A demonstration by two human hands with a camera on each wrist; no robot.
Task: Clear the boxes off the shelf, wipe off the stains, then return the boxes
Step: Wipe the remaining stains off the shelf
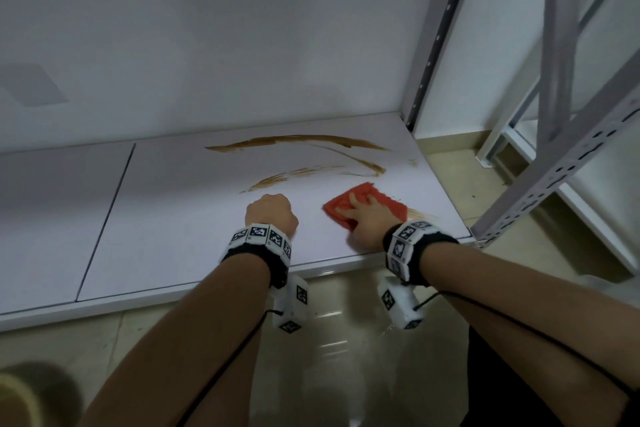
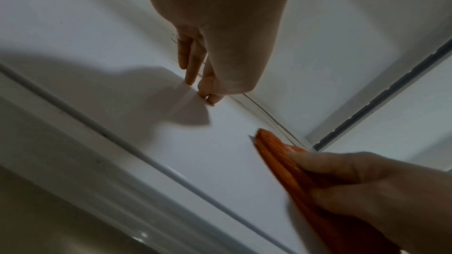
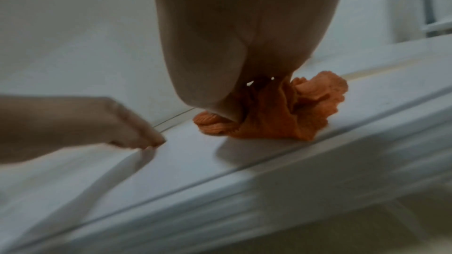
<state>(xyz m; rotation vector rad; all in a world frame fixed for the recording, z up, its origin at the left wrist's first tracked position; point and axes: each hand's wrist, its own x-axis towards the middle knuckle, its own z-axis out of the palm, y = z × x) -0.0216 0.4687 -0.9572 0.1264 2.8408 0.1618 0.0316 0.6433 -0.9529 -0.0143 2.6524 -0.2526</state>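
Left hand [image 1: 271, 212] curled, fingertips down; right hand [image 1: 363, 218] pressed flat, fingers spread.

On a white metal shelf [image 1: 173, 218] streaked with brown stains [image 1: 311, 163], the right hand [image 1: 363, 215] presses a red cloth [image 1: 384, 199] flat, the left hand [image 1: 270, 211] fisted beside it.

Dim, flat light; wrist views blurred; soft shadows.
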